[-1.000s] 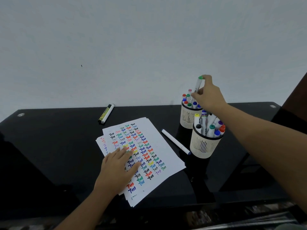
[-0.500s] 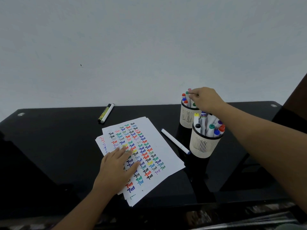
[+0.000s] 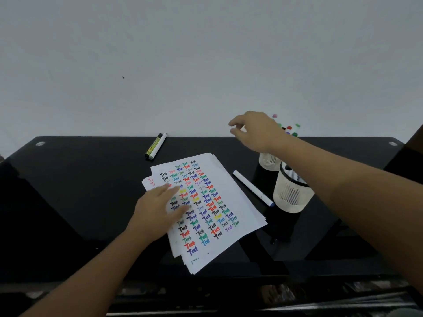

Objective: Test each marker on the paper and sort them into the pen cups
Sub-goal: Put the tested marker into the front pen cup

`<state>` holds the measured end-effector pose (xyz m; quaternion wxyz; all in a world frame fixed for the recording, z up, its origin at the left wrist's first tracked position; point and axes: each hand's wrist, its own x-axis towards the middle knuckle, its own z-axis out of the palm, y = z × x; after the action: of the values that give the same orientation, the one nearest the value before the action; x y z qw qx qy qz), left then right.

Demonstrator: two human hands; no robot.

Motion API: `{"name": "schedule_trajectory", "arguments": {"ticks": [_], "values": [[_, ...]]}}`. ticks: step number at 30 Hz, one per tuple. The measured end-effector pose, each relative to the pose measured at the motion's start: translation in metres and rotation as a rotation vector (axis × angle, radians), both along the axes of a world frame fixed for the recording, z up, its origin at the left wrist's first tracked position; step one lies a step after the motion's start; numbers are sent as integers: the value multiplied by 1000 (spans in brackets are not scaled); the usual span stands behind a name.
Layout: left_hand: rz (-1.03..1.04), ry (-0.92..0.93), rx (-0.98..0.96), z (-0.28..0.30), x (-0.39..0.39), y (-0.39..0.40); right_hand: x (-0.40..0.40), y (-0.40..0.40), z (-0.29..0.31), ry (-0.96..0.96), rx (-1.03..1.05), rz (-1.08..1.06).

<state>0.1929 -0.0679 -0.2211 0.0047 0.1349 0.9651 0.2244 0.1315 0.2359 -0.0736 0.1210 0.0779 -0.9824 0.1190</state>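
Observation:
A stack of white paper covered in coloured "Test" words lies mid-table. My left hand rests flat on its left side, fingers straight. My right hand hovers empty with loosely curled fingers, left of the far pen cup, whose coloured marker caps show behind my wrist. The near pen cup stands in front of it, partly hidden by my right forearm. A white marker with a blue end lies between the paper and the cups. Two markers, one yellow-labelled and one white, lie at the back.
The black glass table ends at a plain white wall behind. Its front edge runs below the paper. A dark object stands at the far right edge of view.
My right hand let go of the green-capped marker in the far cup and moved left, empty. The left hand stayed on the paper.

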Motion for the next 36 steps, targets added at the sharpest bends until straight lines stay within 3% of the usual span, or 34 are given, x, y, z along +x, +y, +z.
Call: {"name": "schedule_trajectory", "arguments": {"ticks": [4, 11, 22, 25, 30, 36], "values": [[13, -54, -190, -2, -13, -22, -5, -50, -28, -164, 61, 130], [18, -12, -156, -11, -11, -27, -38, -122, -92, -292, 122, 238], [17, 59, -93, -17, -16, -29, -118, -191, -124, -188, 306, 240], [17, 65, -89, -19, -16, -30, -125, -195, -134, -184, 316, 229], [13, 55, -90, -19, -16, -29, -127, -192, -138, 16, 274, 230], [20, 62, -84, -18, -16, -29, -132, -190, -134, 0, 336, 264]]}}
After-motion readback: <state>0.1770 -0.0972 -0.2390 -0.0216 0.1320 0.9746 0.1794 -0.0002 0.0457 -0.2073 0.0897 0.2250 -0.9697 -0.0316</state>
